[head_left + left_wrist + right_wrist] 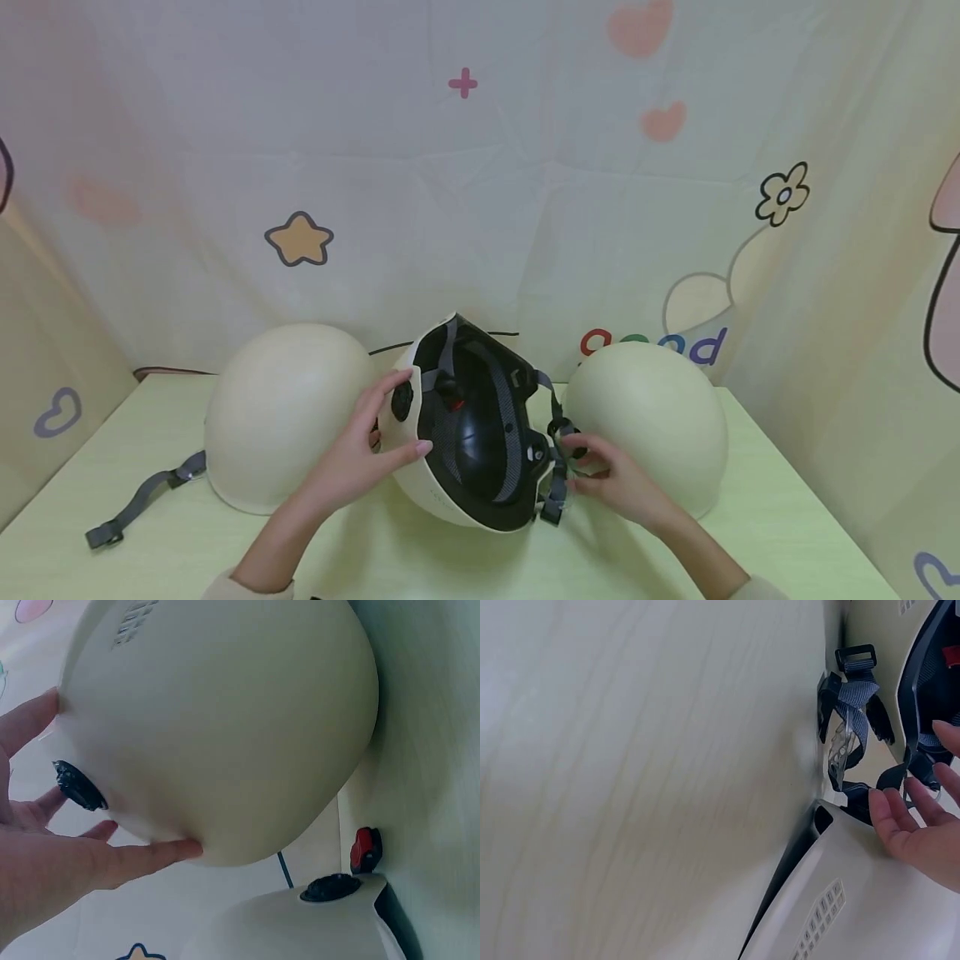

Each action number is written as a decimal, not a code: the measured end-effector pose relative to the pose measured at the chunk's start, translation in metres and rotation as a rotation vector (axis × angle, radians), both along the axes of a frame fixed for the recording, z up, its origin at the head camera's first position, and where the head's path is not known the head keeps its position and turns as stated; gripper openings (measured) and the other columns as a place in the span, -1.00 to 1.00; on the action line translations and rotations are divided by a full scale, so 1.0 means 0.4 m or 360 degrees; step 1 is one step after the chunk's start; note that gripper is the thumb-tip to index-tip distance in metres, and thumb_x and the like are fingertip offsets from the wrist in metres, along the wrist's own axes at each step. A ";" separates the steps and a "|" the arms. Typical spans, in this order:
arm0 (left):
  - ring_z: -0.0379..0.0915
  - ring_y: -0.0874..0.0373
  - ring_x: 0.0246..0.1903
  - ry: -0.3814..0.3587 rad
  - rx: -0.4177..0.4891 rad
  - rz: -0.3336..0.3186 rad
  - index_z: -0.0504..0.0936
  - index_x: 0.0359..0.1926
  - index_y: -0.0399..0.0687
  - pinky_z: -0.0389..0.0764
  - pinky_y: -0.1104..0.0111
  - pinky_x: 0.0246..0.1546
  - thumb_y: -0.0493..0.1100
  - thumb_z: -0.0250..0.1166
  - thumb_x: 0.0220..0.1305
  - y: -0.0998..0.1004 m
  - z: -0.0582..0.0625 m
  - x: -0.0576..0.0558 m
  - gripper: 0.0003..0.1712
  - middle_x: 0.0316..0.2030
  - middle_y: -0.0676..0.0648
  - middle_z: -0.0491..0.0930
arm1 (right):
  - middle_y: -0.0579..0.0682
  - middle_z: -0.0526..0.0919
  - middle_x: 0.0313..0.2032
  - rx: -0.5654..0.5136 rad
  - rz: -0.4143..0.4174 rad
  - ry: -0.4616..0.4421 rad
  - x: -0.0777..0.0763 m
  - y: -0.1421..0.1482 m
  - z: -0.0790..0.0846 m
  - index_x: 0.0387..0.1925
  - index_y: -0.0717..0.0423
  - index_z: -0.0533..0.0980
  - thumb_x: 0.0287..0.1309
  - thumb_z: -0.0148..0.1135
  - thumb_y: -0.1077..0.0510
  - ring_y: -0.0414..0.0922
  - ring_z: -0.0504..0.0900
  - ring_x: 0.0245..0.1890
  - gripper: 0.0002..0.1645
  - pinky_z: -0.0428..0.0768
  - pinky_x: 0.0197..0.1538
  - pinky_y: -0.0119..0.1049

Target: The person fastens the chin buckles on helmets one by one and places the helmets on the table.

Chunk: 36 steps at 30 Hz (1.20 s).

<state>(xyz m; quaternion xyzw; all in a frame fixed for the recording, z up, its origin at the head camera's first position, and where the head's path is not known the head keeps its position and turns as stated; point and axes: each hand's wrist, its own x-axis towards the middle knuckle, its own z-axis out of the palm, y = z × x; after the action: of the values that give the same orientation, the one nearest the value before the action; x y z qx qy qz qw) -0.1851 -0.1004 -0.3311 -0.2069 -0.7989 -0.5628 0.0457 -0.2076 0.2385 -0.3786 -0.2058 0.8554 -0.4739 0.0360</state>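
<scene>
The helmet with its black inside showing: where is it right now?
In the head view, the tipped helmet is low in the middle, between the left-side helmet and the right-side helmet, with the left hand gripping its edge.

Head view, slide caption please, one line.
Left hand grips a tilted helmet, right hand at its straps, between a second helmet and a third.

Holds the left forearm (288, 537) slanted from half past seven; grips with the left hand (360, 450), left fingers (386, 386) toward two o'clock, left thumb (408, 454) nearer three. Holds the right forearm (697, 550) slanted from half past four, right hand (621, 483) toward ten, right fingers (591, 444) bent.
</scene>
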 end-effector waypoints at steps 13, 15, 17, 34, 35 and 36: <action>0.14 -0.27 0.18 -0.0176 -0.0016 0.0037 0.12 0.33 0.04 0.41 0.03 0.00 -0.39 0.41 -0.08 -0.056 -0.020 0.002 -0.03 0.30 -0.23 0.05 | 0.27 0.38 0.06 -0.0168 0.0027 -0.0014 -0.008 -0.025 0.010 0.18 0.27 0.30 0.06 0.26 0.28 0.15 0.46 -0.12 -0.38 0.54 -0.14 -0.31; 0.17 -0.27 0.16 -0.0218 0.0011 0.0058 0.12 0.31 -0.03 0.44 0.06 -0.03 -0.44 0.41 -0.11 -0.058 -0.030 -0.001 -0.03 0.29 -0.28 0.07 | 0.27 0.37 0.07 -0.0224 0.0011 -0.0021 -0.005 -0.029 0.017 0.20 0.25 0.29 0.07 0.25 0.29 0.14 0.46 -0.10 -0.37 0.55 -0.16 -0.31; 0.20 -0.28 0.13 -0.0258 0.0030 0.0089 0.13 0.30 -0.08 0.48 0.10 -0.07 -0.48 0.40 -0.14 -0.061 -0.041 -0.003 -0.03 0.26 -0.30 0.09 | 0.25 0.36 0.07 -0.0256 -0.0015 -0.0029 -0.001 -0.034 0.025 0.20 0.22 0.30 0.07 0.25 0.29 0.12 0.45 -0.09 -0.37 0.54 -0.14 -0.31; 0.35 -0.21 0.01 -0.0193 -0.0021 0.0246 0.21 0.24 -0.13 0.52 0.18 -0.13 -0.36 0.39 -0.03 -0.075 -0.076 -0.017 -0.20 0.15 -0.32 0.26 | 0.24 0.41 0.08 -0.0231 -0.0129 0.0046 0.000 0.017 0.091 0.18 0.21 0.30 0.15 0.17 0.27 0.05 0.50 -0.08 -0.45 0.53 -0.10 -0.34; 0.35 -0.21 0.01 -0.0191 -0.0022 0.0242 0.21 0.24 -0.14 0.52 0.17 -0.12 -0.36 0.39 -0.03 -0.076 -0.077 -0.017 -0.19 0.15 -0.32 0.26 | 0.24 0.42 0.07 -0.0220 -0.0145 0.0047 -0.001 0.023 0.094 0.18 0.20 0.30 0.16 0.16 0.26 0.04 0.50 -0.08 -0.46 0.53 -0.10 -0.34; 0.35 -0.21 0.01 -0.0195 -0.0022 0.0240 0.21 0.24 -0.13 0.51 0.16 -0.11 -0.37 0.39 -0.04 -0.076 -0.078 -0.018 -0.19 0.15 -0.31 0.26 | 0.24 0.43 0.06 -0.0215 -0.0156 0.0044 -0.003 0.027 0.095 0.18 0.21 0.30 0.15 0.16 0.27 0.03 0.50 -0.08 -0.47 0.53 -0.10 -0.34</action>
<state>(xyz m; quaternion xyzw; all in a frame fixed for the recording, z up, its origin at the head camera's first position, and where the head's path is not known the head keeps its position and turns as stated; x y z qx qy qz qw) -0.1922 -0.1308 -0.3621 -0.1118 -0.8174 -0.5638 0.0375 -0.2086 0.2492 -0.3406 -0.1722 0.8310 -0.5288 -0.0130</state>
